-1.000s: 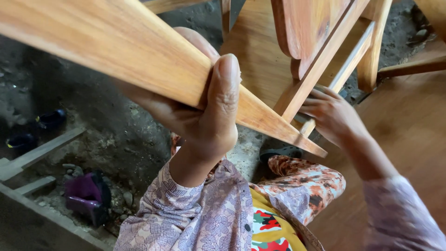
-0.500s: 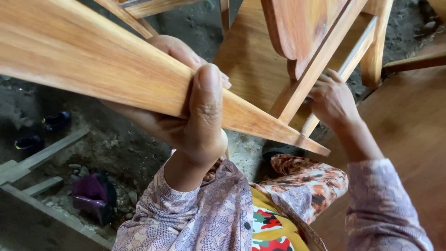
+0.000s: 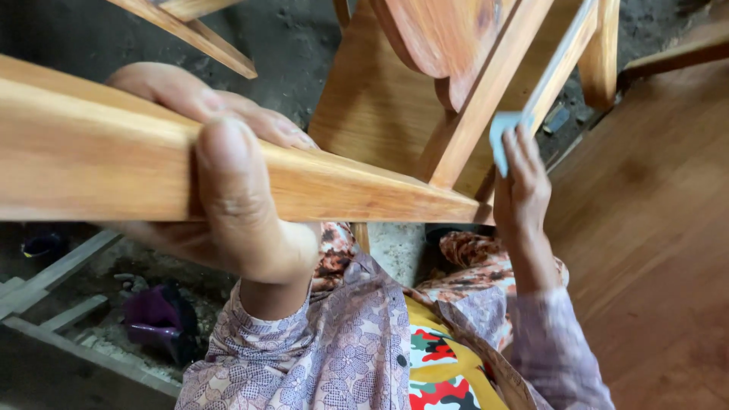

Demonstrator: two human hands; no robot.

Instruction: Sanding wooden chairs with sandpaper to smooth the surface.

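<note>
At the far left, on the dirt floor (image 3: pixel 304 45), loose planks (image 3: pixel 57 269) lie near a purple container (image 3: pixel 156 319) that sits among small stones. Above them your left hand (image 3: pixel 220 190) is wrapped tight around a thick wooden rail (image 3: pixel 91 163): the thumb runs up the near face and the fingers (image 3: pixel 228 110) curl over the top edge, so the grip is fully closed on the wood. That rail slants across the view from the left edge and tapers to a point near the middle, where it meets the rest of the wooden chair frame (image 3: pixel 364 99), a pale flat panel with a rounded reddish piece above it. Below the rail you can see your patterned lilac sleeve (image 3: pixel 334 342) and a bright yellow and red garment at your lap. Further right, your right hand (image 3: pixel 524 190) reaches up with the fingers mostly straight and pressed together, holding a small pale blue-grey sheet (image 3: pixel 503 137) against a thin slat (image 3: pixel 558 64) of the frame; the sheet is pinched under the fingertips, touching the slat just beside an upright post. At the far right a broad brown wooden surface (image 3: pixel 653 228) fills the edge of the view.
</note>
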